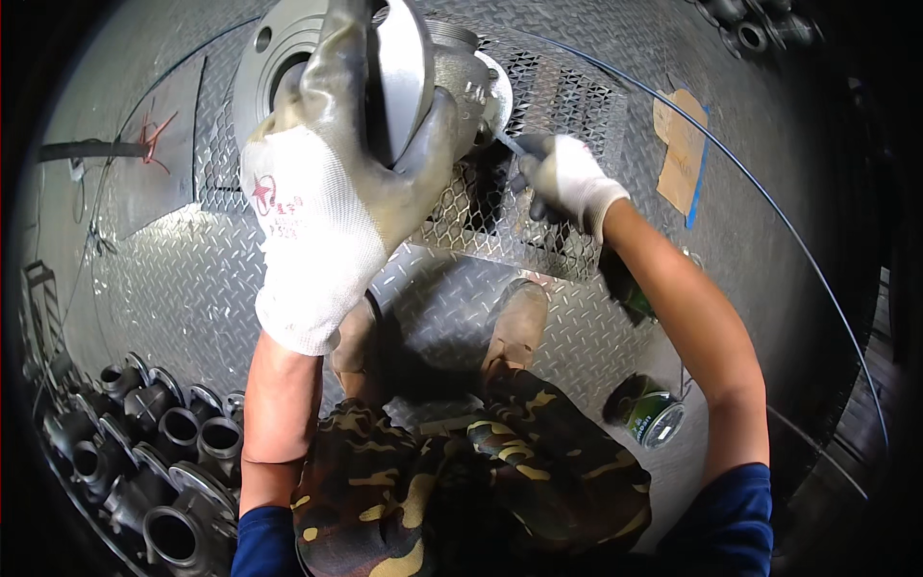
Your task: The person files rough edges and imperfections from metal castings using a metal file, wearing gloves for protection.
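A grey metal flanged valve body [460, 85] lies on its side on a metal mesh grate [567, 231] in front of me. My left hand [332, 188], in a white knit glove with a grey coated palm and fingers, grips its near flange, with the thumb on one side and the fingers over the other. My right hand [567, 183], gloved likewise, is closed round a thin grey hand tool [510, 143]. The tool's tip points at the lower edge of the far flange; whether it touches cannot be made out, nor its exact kind.
Several flanged castings [178, 534] are piled at the lower left, and more castings [752, 37] lie at the far right. A dark cable [769, 188] curves down the right side. Cardboard [685, 159] lies right of the grate. A green can [656, 419] stands by my right leg on the tread-plate floor [231, 288].
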A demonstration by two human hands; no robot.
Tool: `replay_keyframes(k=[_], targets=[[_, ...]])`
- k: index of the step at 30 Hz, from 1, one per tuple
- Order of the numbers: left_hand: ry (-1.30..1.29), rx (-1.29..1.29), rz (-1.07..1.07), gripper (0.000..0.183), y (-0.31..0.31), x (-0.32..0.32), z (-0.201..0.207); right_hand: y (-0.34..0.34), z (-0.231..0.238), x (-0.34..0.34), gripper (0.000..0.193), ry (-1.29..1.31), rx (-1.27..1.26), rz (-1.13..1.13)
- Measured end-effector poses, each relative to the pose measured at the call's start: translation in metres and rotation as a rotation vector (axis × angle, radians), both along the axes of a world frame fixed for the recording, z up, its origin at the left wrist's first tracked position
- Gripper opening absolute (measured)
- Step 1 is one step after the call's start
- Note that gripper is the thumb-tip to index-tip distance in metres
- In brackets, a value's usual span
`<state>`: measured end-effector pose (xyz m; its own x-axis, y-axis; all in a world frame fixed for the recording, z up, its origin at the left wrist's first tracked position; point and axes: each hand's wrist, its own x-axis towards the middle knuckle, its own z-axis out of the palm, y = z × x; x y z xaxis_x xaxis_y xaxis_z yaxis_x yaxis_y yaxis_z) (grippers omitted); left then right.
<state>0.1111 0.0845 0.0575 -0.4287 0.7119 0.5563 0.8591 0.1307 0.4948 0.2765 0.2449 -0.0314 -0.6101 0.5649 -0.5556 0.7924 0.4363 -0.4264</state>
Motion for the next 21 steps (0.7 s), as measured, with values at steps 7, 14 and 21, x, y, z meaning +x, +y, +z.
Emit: replay_keyframes(k=[7, 14, 21], targets=[[0.117, 0.115, -0.048, 0.060, 0.007, -0.005, -0.008, 0.008, -0.004, 0.002, 0.049, 0.110, 0.281, 0.025], [-0.034, 0.021, -0.049, 0.056, 0.014, 0.002, -0.008, 0.009, -0.002, 0.014, 0.047, -0.086, 0.694, 0.477], [0.157, 0.006, 0.030, 0.056, 0.008, -0.006, -0.003, 0.004, -0.009, 0.002, 0.056, -0.207, 0.707, 0.660]])
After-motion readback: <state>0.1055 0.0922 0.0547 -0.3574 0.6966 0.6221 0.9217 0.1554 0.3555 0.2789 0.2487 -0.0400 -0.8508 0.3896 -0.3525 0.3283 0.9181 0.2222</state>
